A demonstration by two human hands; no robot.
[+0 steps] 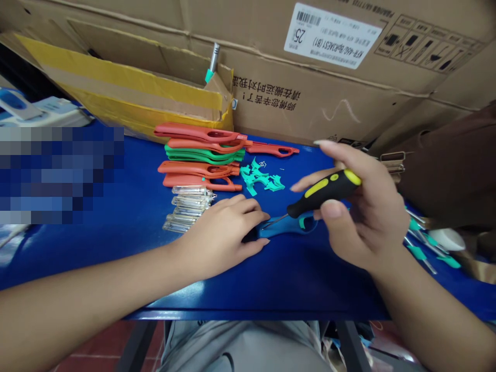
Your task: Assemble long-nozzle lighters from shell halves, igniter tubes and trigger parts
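Note:
My left hand [220, 235] lies over the dark end of a blue plastic handle [287, 227] on the table, gripping it. My right hand [364, 206] holds a screwdriver [325, 190] with a black and yellow grip. Its thin metal shaft points down-left, and the tip sits close to the blue handle's far end, near my left fingers. Beyond my left hand lie stacks of orange-red plastic handles [199, 168] and green ones [205, 154]. Several clear plastic tubes [188, 209] lie close to my left fingers, and a heap of teal plastic pieces [259, 178] lies between the stacks and the screwdriver.
A blue table [271, 289] ends in a front edge near my lap. Large cardboard boxes [329, 98] stand along its back. Metal rods with teal ends [424, 243] lie at the right beside a brown bag [445, 170]. The left part of the view is blurred.

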